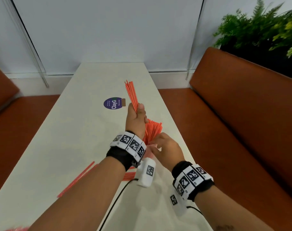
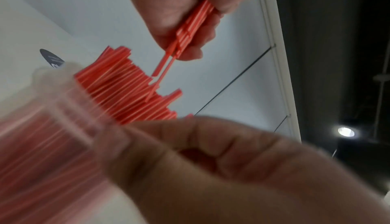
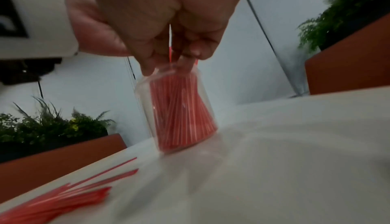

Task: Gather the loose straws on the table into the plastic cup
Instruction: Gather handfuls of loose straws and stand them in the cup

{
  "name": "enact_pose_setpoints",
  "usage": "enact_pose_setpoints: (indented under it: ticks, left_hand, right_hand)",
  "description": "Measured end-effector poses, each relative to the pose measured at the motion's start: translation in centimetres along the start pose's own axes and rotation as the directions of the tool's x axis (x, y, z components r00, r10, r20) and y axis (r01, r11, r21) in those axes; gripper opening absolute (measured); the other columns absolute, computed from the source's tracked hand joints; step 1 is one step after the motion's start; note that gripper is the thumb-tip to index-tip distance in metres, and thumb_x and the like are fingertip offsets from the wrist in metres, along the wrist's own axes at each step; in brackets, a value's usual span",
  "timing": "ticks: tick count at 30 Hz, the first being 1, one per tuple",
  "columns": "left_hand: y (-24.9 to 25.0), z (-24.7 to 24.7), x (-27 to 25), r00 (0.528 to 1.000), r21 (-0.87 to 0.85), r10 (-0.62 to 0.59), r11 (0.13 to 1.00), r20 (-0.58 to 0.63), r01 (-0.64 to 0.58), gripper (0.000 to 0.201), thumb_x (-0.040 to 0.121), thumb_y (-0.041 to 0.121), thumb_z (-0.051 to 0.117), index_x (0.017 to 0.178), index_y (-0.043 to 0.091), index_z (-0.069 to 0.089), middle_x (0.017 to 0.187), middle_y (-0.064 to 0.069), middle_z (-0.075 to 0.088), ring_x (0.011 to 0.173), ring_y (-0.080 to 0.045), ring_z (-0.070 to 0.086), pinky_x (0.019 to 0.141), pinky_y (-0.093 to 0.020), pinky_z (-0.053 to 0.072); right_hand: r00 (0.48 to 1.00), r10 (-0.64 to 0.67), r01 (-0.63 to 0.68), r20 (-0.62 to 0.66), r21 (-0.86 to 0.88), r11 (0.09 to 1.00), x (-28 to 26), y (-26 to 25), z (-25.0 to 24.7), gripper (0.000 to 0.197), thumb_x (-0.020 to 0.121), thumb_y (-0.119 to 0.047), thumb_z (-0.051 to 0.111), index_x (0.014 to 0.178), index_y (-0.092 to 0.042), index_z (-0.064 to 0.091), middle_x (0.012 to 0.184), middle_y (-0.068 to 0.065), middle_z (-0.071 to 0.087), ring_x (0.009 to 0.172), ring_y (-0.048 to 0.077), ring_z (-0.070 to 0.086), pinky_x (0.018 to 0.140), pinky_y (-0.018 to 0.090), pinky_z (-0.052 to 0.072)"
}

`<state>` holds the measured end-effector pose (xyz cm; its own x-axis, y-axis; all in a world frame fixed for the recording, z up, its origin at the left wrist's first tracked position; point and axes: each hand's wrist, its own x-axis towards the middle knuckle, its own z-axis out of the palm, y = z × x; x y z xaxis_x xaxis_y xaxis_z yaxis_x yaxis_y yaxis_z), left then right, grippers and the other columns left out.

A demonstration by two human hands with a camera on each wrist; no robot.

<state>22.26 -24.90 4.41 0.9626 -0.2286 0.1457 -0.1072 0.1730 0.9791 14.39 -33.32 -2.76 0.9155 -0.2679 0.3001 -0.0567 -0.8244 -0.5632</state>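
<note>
loose red straws point(image 1: 76, 179) lie on the near left of the white table point(image 1: 58, 139), and a few more point(image 1: 129, 175) show under the left forearm. further in, the right hand point(image 1: 165, 145) has its fingers curled at the rim of the clear plastic cup point(image 3: 177, 109), which stands on the table tilted and packed with red straws point(image 1: 152, 130) sticking out above its rim. whether the fingers truly grip the rim or only touch it i cannot tell, as the views are blurred. just beyond, the left hand point(image 1: 136, 119) is closed in a fist round a small bunch of straws point(image 1: 132, 94), held upright above the cup with the lower ends point(image 2: 162, 70) just above the straws already inside. past the hands a round purple sticker point(image 1: 112, 103) sits on the table. orange benches point(image 1: 242, 105) flank the table, with green plants point(image 1: 262, 29) behind the right one.
</note>
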Motion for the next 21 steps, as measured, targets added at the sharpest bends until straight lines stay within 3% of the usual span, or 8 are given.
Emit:
enact_pose_setpoints:
  ticks: [2,5,8,10,13,16,19,21]
  left_hand:
    - [-1.4,0.2,-0.5,1.0,0.109,0.006,0.994,0.0,-0.006,0.019,0.098,0.034,0.033,0.093,0.023,0.048,0.07,0.0,0.046,0.064,-0.011,0.045,0.074,-0.033,0.043]
    - [-3.4,0.3,-1.1,1.0,0.309,0.011,0.951,0.002,-0.011,0.035,0.098,0.032,0.033,0.11,0.004,0.05,0.094,-0.015,0.056,0.087,-0.022,0.053,0.092,-0.042,0.046]
    - [-4.2,0.2,-1.6,0.997,0.679,0.067,0.731,0.031,-0.07,0.035,0.097,0.03,0.036,0.114,0.004,0.052,0.119,-0.014,0.052,0.113,-0.03,0.044,0.1,-0.041,0.033]
    - [-4.5,0.0,-1.8,0.997,0.781,0.055,0.619,0.06,-0.082,0.036,0.097,0.031,0.037,0.118,0.006,0.051,0.131,-0.01,0.042,0.121,-0.027,0.035,0.103,-0.037,0.025]
    - [-5.4,-0.8,-2.1,0.997,0.838,0.007,0.541,0.077,-0.069,0.036,0.094,0.035,0.042,0.121,0.012,0.05,0.137,-0.005,0.033,0.126,-0.025,0.028,0.107,-0.036,0.02]
    - [-5.8,-1.4,-2.2,0.997,0.831,0.011,0.552,0.075,-0.069,0.044,0.086,0.034,0.056,0.126,0.017,0.048,0.139,-0.003,0.031,0.128,-0.025,0.028,0.109,-0.038,0.022]
    - [-5.1,-1.7,-2.2,0.997,0.734,0.074,0.675,0.031,-0.073,0.062,0.075,0.024,0.07,0.13,0.022,0.043,0.139,-0.001,0.034,0.129,-0.023,0.03,0.107,-0.039,0.025]
    - [-4.2,-1.9,-1.7,0.989,0.701,0.14,0.7,0.049,-0.134,0.074,0.074,0.022,0.072,0.137,0.024,0.035,0.145,0.001,0.032,0.133,-0.021,0.028,0.109,-0.041,0.024]
  right_hand:
    - [1.0,-0.003,0.003,-0.007,0.013,1.0,0.0,0.2,0.0,0.014,0.085,-0.021,0.064,0.091,-0.013,0.074,0.097,-0.001,0.063,0.073,0.009,0.052,0.063,0.013,0.035]
    - [1.0,-0.023,0.023,0.002,0.028,0.999,0.3,0.1,-0.4,0.012,0.083,-0.016,0.065,0.087,-0.01,0.074,0.094,0.003,0.064,0.076,0.015,0.057,0.07,0.02,0.041]
    - [0.999,-0.037,0.037,0.037,0.004,0.999,0.4,0.0,-0.8,0.013,0.083,-0.011,0.062,0.087,-0.007,0.074,0.095,0.007,0.064,0.078,0.017,0.056,0.072,0.025,0.044]
    - [0.998,-0.025,0.026,0.061,-0.004,1.0,0.5,-0.1,-1.0,0.014,0.083,-0.01,0.061,0.089,-0.008,0.073,0.097,0.006,0.064,0.083,0.02,0.059,0.073,0.024,0.043]
    - [0.995,-0.003,0.006,0.096,-0.025,1.0,0.8,-0.2,-1.1,0.014,0.084,-0.014,0.06,0.088,-0.009,0.073,0.096,0.006,0.063,0.081,0.02,0.057,0.072,0.022,0.04]
    - [0.994,0.007,-0.002,0.112,-0.042,0.999,0.8,-0.3,-1.3,0.014,0.085,-0.016,0.059,0.086,-0.008,0.071,0.095,0.007,0.062,0.074,0.013,0.047,0.069,0.02,0.036]
    - [0.993,0.024,-0.021,0.115,-0.026,0.999,0.9,-0.5,-1.4,0.013,0.084,-0.015,0.061,0.087,-0.008,0.072,0.096,0.006,0.062,0.074,0.011,0.046,0.069,0.021,0.036]
    - [0.992,0.033,-0.031,0.12,-0.018,0.999,0.9,-0.6,-1.5,0.013,0.084,-0.016,0.062,0.089,-0.009,0.073,0.097,0.003,0.062,0.074,0.01,0.046,0.07,0.02,0.037]
